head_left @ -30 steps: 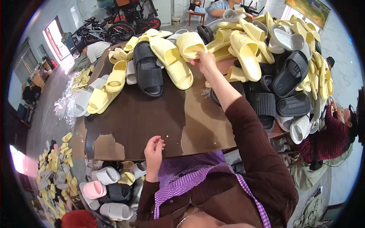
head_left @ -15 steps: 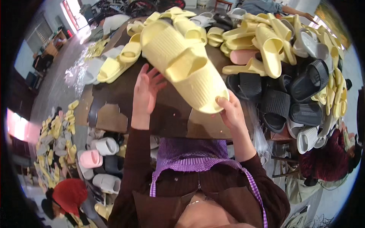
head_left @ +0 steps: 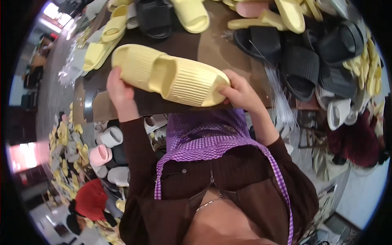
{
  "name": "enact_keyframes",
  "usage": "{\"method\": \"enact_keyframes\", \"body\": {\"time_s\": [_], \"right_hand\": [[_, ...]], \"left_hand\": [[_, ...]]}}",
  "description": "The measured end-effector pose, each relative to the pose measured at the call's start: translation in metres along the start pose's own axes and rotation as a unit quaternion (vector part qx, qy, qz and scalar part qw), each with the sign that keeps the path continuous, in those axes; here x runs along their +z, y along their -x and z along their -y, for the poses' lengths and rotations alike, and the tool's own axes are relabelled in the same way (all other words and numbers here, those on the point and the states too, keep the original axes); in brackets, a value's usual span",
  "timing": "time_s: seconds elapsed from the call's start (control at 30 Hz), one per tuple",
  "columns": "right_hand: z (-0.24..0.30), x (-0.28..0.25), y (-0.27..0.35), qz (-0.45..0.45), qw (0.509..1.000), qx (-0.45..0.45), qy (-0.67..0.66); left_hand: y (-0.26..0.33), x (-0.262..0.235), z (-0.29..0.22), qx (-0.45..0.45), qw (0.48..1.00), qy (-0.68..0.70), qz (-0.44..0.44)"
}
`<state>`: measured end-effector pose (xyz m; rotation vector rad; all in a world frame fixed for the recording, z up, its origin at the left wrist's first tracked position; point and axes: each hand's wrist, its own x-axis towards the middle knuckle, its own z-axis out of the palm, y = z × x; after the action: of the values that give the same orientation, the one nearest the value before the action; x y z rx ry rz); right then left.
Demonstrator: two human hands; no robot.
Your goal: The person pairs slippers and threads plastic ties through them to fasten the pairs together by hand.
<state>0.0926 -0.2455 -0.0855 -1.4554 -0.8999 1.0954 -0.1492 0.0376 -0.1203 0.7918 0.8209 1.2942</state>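
Observation:
A pale yellow ribbed slide slipper (head_left: 190,83) is held level above the table's near edge, its open side tilted toward me. My right hand (head_left: 241,90) grips its toe end, with the thumb on top and the fingers underneath. At the heel end, my left hand (head_left: 119,90) is closed round the edge, slightly blurred; its fingers are partly hidden behind the sole. Just beyond lie a black slide slipper (head_left: 153,18) and another yellow slipper (head_left: 192,15). To their left rests a pair of yellow slippers (head_left: 100,51).
The brown table (head_left: 228,45) carries several black slippers (head_left: 300,71) on the right, with yellow ones heaped behind. Clear plastic strips (head_left: 279,96) hang off its right edge. Slippers pile up on the floor at left, near a person in red (head_left: 90,200). Another person in dark red (head_left: 354,141) is at right.
The yellow slipper has come down nearer me and turned from steeply slanted to nearly level. My left hand, open and apart before, now holds its heel end. The view has tilted downward.

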Motion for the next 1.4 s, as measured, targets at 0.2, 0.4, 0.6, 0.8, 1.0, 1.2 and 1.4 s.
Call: {"method": "enact_keyframes", "body": {"time_s": [0.2,0.4,0.6,0.8,1.0,1.2,1.4], "right_hand": [[0.014,-0.036,0.007,0.0,0.982,-0.151,0.111],[0.058,-0.037,-0.048,-0.119,0.911,-0.258,0.298],[0.025,-0.018,-0.099,-0.397,0.733,-0.448,0.322],[-0.043,-0.038,0.007,-0.35,0.803,-0.178,0.447],[-0.04,-0.056,0.078,-0.386,0.781,0.003,0.49],[-0.03,-0.05,0.109,-0.334,0.771,0.129,0.527],[-0.043,-0.057,0.114,-0.307,0.742,0.174,0.57]], "left_hand": [[0.021,-0.016,-0.078,0.157,0.959,-0.173,0.16],[0.011,0.013,-0.077,0.264,0.857,-0.373,0.24],[-0.031,0.062,-0.031,0.202,0.868,-0.418,0.176],[0.051,0.042,-0.026,0.25,0.838,-0.46,0.156],[0.111,0.048,-0.007,0.179,0.903,-0.344,0.184],[0.144,0.062,0.005,0.185,0.88,-0.354,0.257],[0.16,0.07,0.018,0.153,0.874,-0.331,0.321]]}}
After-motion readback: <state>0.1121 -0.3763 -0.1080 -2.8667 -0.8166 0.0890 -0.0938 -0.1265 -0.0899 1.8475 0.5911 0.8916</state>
